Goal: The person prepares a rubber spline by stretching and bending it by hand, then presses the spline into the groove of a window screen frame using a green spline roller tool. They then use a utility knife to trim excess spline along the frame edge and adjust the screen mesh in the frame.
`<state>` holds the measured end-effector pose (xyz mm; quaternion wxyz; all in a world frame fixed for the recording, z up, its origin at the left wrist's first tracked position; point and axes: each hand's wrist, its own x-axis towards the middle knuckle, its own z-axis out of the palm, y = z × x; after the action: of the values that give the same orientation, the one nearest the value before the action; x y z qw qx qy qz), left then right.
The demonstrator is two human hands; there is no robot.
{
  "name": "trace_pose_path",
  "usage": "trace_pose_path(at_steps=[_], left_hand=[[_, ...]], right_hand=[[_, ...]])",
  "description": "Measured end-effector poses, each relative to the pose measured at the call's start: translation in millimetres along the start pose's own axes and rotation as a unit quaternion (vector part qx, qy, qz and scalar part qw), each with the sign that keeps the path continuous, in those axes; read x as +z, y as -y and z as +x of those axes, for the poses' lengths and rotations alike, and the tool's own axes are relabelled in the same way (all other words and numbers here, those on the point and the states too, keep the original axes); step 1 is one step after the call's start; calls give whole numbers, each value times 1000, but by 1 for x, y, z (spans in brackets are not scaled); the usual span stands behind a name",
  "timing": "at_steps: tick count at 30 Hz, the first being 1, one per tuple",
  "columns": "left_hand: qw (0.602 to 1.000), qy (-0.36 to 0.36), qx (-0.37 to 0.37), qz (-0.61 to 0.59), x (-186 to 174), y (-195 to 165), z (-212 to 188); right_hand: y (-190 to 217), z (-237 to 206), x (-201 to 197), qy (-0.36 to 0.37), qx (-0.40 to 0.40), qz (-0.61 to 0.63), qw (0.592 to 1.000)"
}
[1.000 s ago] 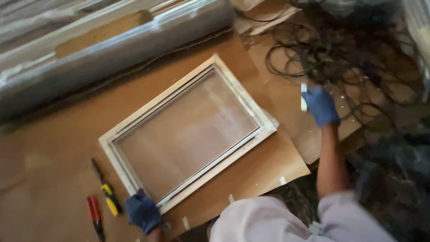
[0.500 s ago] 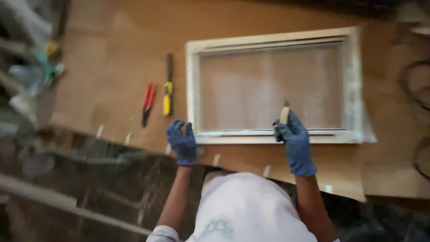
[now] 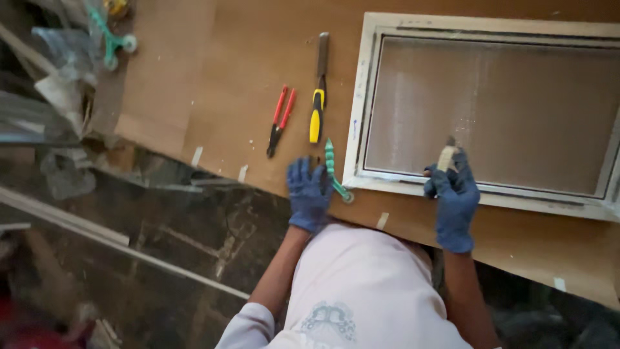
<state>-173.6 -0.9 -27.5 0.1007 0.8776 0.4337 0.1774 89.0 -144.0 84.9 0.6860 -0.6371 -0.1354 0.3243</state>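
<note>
A white window frame (image 3: 357, 97) with a glass pane (image 3: 491, 110) lies flat on a brown board (image 3: 219, 58). My right hand (image 3: 455, 200), in a blue glove, rests on the frame's near rail and pinches a small tan piece (image 3: 446, 157) upright against it. My left hand (image 3: 309, 194), also gloved, lies flat on the board at the frame's near left corner, fingers spread. A green-and-white-handled tool (image 3: 334, 169) lies against its fingertips, between the hand and the frame.
Red-handled pliers (image 3: 279, 121) and a yellow-handled chisel (image 3: 318, 97) lie on the board left of the frame. A green tool (image 3: 111, 37) and plastic clutter (image 3: 61, 90) sit at the far left. Below the board's edge is a dark floor with a long pale strip (image 3: 123, 249).
My right hand came back from the cables with the tan piece and set it on the near rail. The green-handled tool now shows beside my left hand. The view moved in closer.
</note>
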Motion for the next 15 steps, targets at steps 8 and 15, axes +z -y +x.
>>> trace_pose_path(at_steps=[8, 15], left_hand=[[989, -132, 40, 49, -19, 43, 82], [958, -190, -72, 200, -42, 22, 130]], right_hand=[[-47, 3, -11, 31, -17, -48, 998], [-59, 20, -57, 154, 19, -27, 988]])
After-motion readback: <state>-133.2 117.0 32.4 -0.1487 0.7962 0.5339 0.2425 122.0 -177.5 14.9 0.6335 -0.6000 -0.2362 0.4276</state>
